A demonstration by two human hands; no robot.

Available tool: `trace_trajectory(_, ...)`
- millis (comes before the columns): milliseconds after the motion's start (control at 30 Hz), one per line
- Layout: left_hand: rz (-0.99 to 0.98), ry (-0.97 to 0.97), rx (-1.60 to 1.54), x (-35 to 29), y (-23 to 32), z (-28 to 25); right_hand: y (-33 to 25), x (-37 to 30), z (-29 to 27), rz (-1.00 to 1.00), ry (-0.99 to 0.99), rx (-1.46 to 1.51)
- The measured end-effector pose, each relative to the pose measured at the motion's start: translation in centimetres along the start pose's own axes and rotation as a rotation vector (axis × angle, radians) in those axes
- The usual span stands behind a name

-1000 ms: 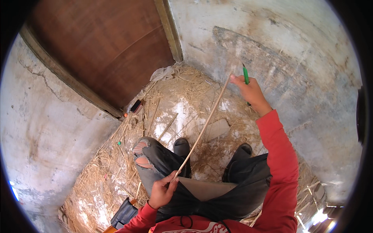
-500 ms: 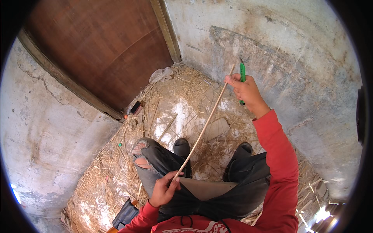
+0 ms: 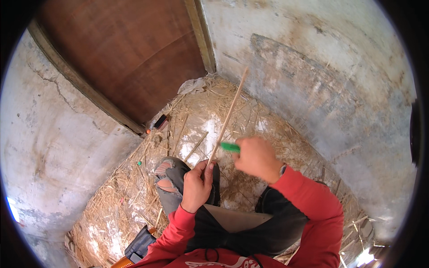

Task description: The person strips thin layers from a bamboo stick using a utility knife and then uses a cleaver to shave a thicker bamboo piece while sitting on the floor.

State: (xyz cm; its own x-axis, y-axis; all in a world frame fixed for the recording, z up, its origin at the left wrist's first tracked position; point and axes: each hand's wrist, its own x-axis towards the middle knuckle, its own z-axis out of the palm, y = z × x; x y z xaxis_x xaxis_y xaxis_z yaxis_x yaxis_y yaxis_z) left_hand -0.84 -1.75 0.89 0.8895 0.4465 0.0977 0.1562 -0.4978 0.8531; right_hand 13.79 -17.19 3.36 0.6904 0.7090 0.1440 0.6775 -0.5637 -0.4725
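A thin, pale wooden stick [image 3: 232, 108] slants up and away from my left hand [image 3: 198, 185], which pinches its near end above my left knee. My right hand [image 3: 258, 160] is closed around a green utility knife [image 3: 230, 147], slightly smeared by motion. The knife's front end points left and meets or nearly meets the stick a little beyond my left fingers; its blade cannot be made out. The stick's far end rises free toward the wall.
Straw and loose sticks cover the floor [image 3: 111, 214]. A brown door [image 3: 129, 58] stands ahead on the left, with a worn plaster wall [image 3: 330, 85] on the right. A small dark box [image 3: 161, 122] lies near the door frame. A black and orange object [image 3: 138, 244] sits by my left side.
My right hand has let go of the stick's far end and come down and nearer with the knife. My left hand has risen slightly, still gripping the stick, which now stands steeper.
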Motion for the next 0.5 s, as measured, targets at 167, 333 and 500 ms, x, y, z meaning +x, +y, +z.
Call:
trace_trajectory(167, 0.069, 0.058, 0.105, 0.4, -0.9, 0.8, -1.2, -0.1, 2.7, 0.022, -0.047, -0.168)
trace_trajectory(333, -0.007, -0.005, 0.147, -1.3, -0.4, 0.0, 3.9, 3.5, 0.6, 0.200, 0.017, -0.267)
trace_trajectory(500, -0.007, 0.045, 0.122, -2.1, -0.9, -0.4, 2.1, 2.0, 1.9, 0.086, -0.088, -0.245)
